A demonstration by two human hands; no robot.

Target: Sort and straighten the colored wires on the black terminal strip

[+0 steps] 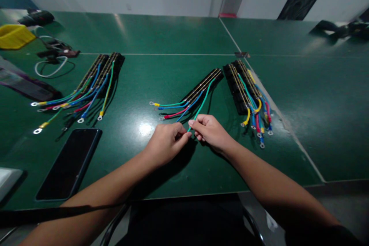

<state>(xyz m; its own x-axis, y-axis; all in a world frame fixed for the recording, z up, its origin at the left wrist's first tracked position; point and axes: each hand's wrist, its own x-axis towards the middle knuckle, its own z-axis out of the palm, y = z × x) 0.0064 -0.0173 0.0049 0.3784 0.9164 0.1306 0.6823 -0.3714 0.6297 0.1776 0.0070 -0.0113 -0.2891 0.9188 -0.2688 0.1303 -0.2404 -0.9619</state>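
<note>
Both hands meet at the front middle of the table around a green wire (204,102), which runs up to the far end of a black terminal block (201,84). My left hand (168,141) is closed, thumb and forefinger pinching the wire's near end. Just to the right, my right hand (210,132) pinches the same wire slightly higher up. The wire's tip is hidden by the fingers. Other wires leave the block's near end: a red wire (175,114) and blue and green ones, with ring lugs (152,103) pointing left.
More terminal blocks with lugged wires lie right (239,88) and left (111,71). A dark smartphone (69,165) rests front left. Beyond it are a clear bag (27,80), a white cable (50,73) and a yellow bin (15,37). A chair back (300,3) stands behind the green table (161,38).
</note>
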